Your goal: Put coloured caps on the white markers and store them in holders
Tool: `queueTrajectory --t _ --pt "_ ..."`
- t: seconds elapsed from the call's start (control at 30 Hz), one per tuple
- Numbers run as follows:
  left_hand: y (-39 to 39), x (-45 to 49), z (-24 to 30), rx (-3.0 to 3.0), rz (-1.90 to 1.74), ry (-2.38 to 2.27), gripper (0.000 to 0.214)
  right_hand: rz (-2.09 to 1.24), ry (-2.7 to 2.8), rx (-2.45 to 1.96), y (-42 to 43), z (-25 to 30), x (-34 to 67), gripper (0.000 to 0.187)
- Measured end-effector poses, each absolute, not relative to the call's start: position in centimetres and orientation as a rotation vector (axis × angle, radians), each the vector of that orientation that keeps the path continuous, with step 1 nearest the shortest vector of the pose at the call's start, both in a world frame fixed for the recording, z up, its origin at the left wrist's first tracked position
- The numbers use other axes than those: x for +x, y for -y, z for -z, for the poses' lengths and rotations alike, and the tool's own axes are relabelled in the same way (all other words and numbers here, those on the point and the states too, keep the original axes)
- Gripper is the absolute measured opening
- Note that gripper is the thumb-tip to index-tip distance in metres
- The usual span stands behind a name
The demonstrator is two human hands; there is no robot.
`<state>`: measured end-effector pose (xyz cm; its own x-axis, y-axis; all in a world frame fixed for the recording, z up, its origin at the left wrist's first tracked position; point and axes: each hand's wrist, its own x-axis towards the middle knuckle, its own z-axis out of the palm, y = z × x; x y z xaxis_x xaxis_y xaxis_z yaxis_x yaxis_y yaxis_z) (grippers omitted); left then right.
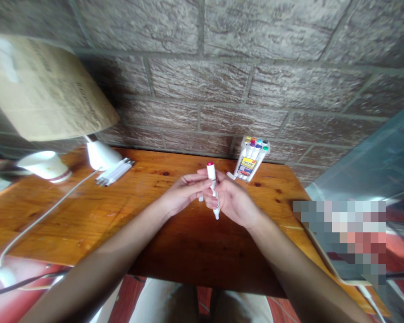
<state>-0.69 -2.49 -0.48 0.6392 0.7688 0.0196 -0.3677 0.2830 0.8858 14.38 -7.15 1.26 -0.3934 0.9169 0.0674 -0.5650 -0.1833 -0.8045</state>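
Over the middle of the table, both hands come together around a white marker (211,170) held nearly upright. Its red end points up, and a narrow dark tip shows at the bottom. My left hand (186,190) closes on it from the left, thumb against the barrel. From the other side my right hand (234,197) wraps its fingers around the middle and lower part. A small white piece (201,198) shows just under the left fingers; whether it is held or lying on the table I cannot tell.
Behind the hands stands a clear case of markers (251,159), a small white cap (231,175) beside it. Several white markers (116,171) lie by the lamp (101,154) at left. A white cup (45,166), cord (50,213) and tablet-like device (330,251) are around the table (155,237).
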Motion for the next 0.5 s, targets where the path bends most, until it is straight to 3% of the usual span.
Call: queueTrajectory --t 0.1,0.27,0.5 --pt "2.3 -0.8 0.5 1.051 -0.843 -0.476 0.034 -1.836 0.860 -0.484 7.2 -2.3 15.1 0.039" --pt "1.8 -0.7 0.8 1.061 -0.922 -0.578 0.031 -1.836 0.759 -0.514 7.0 -3.1 16.1 0.073" --pt "1.6 -0.6 1.0 1.051 -0.917 -0.609 0.031 -1.857 0.662 -0.535 7.2 -3.0 15.7 0.071"
